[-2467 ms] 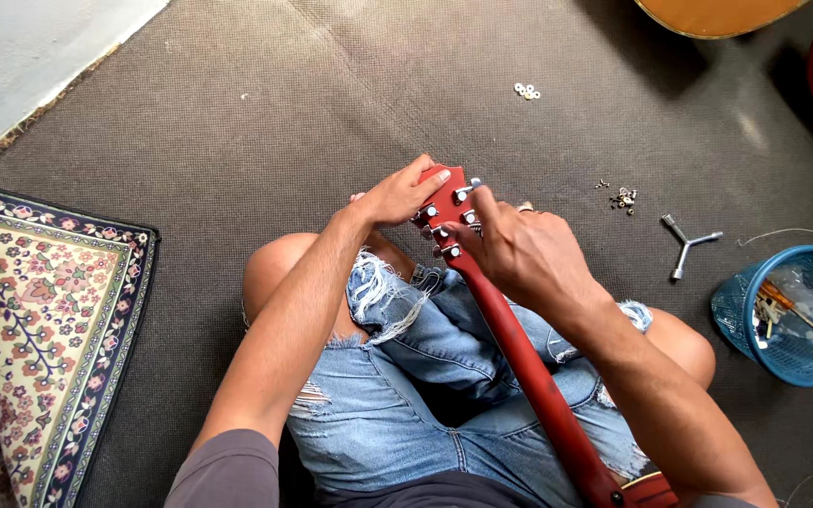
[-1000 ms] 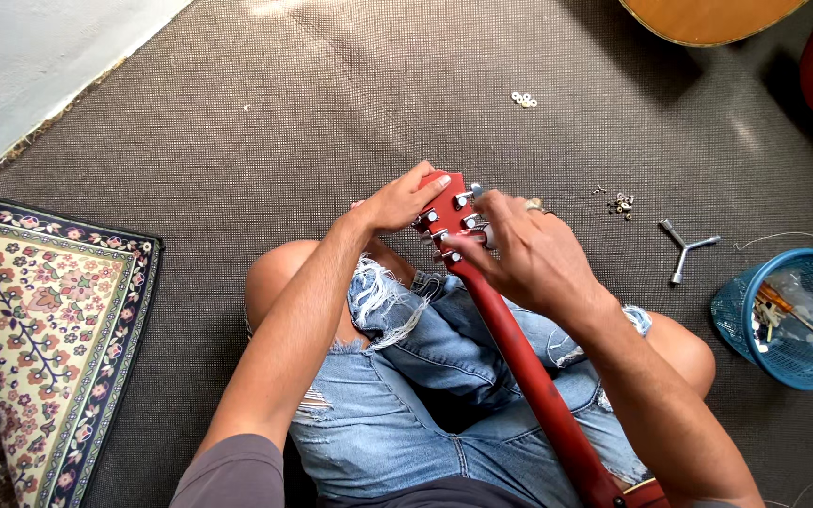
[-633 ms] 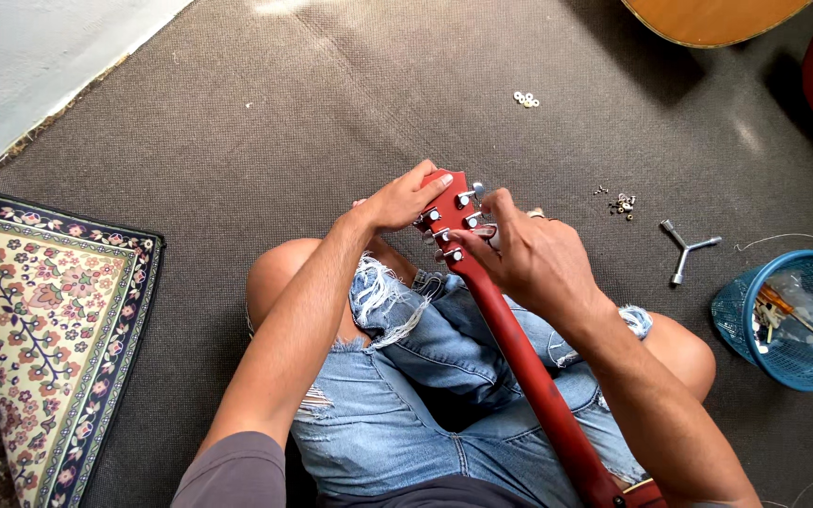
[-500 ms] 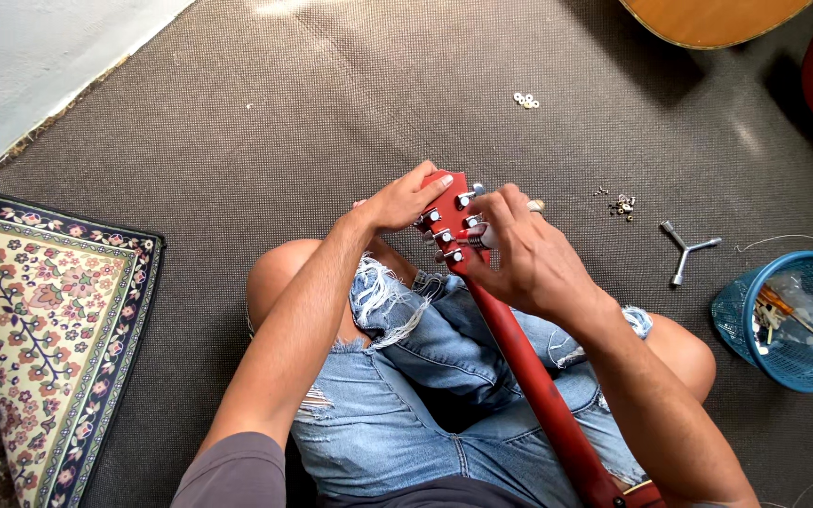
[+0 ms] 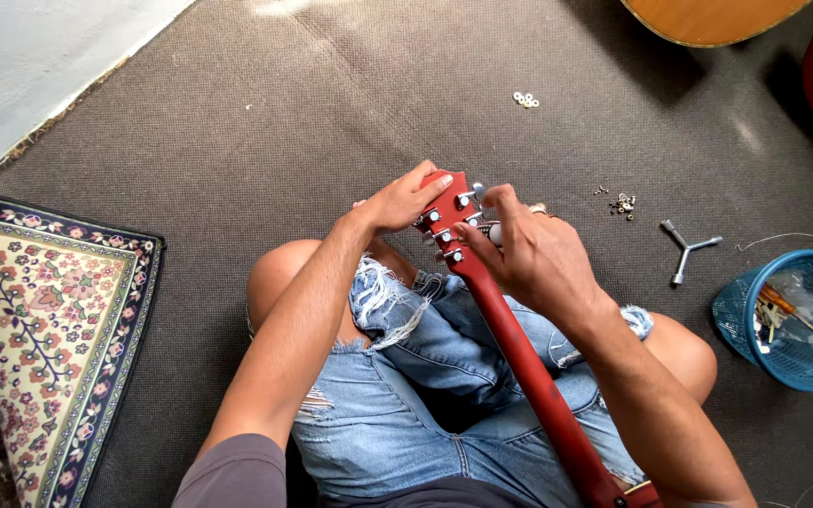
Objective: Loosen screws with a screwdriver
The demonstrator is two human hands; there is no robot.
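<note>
- On my lap, across torn denim shorts, lies the red guitar neck (image 5: 529,376), its headstock (image 5: 449,216) pointing away from me over the dark carpet (image 5: 237,122).
- My left hand (image 5: 397,199) cups the far-left edge of the headstock, fingertips on its top; it has barely moved in the last couple of seconds, so it is bracing the work.
- My right hand (image 5: 529,254) has crept up a little: its fingers are now pinched narrow around a silver tuning peg (image 5: 480,193) on the right edge. I judge I am fitting or turning that peg, and the work is at the same tuner as before.
- Near my right knee, untouched since earlier, lie a three-armed metal wrench (image 5: 687,246), a small pile of screws (image 5: 623,202), some washers (image 5: 524,99) farther off, and a blue basket (image 5: 783,320) of tools.
- A patterned rug (image 5: 49,320) lies well to my left.
</note>
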